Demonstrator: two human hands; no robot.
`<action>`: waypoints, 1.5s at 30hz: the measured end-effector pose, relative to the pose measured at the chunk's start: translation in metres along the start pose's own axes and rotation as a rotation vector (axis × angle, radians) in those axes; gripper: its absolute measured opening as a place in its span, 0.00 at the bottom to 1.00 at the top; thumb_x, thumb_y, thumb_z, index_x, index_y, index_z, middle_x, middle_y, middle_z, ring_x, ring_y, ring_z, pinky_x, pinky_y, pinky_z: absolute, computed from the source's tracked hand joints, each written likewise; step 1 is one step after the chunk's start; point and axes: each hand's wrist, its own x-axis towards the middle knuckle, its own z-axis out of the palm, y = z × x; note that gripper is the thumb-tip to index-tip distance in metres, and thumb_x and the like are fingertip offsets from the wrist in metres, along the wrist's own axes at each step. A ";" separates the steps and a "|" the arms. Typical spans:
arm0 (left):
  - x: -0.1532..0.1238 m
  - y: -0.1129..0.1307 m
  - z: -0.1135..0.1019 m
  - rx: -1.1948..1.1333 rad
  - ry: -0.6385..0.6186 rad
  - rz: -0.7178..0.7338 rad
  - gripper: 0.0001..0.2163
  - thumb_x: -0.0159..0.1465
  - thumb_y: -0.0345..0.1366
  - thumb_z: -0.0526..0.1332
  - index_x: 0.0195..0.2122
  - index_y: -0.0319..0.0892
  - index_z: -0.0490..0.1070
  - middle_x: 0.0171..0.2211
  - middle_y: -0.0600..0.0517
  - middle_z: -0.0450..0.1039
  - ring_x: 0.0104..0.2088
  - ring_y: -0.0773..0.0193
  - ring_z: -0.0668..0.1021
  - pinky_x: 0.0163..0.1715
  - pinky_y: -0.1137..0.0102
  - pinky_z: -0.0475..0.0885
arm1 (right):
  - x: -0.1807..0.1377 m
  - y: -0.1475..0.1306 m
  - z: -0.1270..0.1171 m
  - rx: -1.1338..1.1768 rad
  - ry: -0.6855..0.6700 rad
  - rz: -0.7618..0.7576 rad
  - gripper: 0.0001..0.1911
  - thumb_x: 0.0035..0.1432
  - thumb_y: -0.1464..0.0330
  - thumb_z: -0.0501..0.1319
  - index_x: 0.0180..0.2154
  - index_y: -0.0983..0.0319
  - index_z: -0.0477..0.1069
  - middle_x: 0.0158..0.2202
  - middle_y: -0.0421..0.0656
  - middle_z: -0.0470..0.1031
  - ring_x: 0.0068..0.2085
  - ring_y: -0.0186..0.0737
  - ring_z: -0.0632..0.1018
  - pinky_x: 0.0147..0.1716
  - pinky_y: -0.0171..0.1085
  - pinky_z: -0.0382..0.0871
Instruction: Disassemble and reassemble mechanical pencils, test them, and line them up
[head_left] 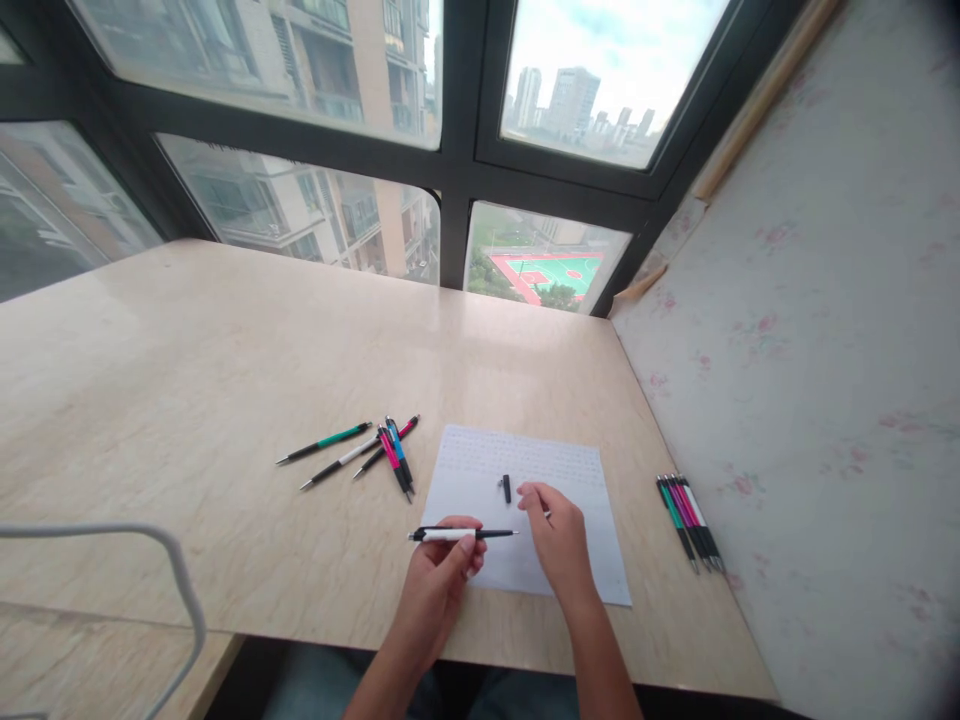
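Observation:
My left hand [442,570] is closed round a white-and-black pen [461,535], holding it level over the near left part of a white sheet of paper [525,470]. The pen's bare tip points right toward my right hand [556,535]. My right hand rests on the sheet with fingers pinched on a tiny thin part I cannot make out. A small black pen piece [507,488] lies on the paper just beyond both hands.
Several loose pens [367,452] in green, white, red, pink and blue lie scattered left of the sheet. A neat row of pens [690,520] lies to the right near the floral wall [810,350]. The beige table [187,380] ends at windows behind. A white wire frame [180,580] stands at the near left.

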 end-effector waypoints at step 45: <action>-0.002 -0.001 -0.001 0.166 -0.015 0.028 0.14 0.50 0.38 0.72 0.34 0.37 0.75 0.23 0.52 0.73 0.25 0.68 0.72 0.27 0.74 0.65 | -0.041 -0.001 -0.023 0.249 -0.202 -0.146 0.09 0.60 0.63 0.60 0.39 0.61 0.74 0.36 0.44 0.76 0.37 0.40 0.76 0.31 0.33 0.69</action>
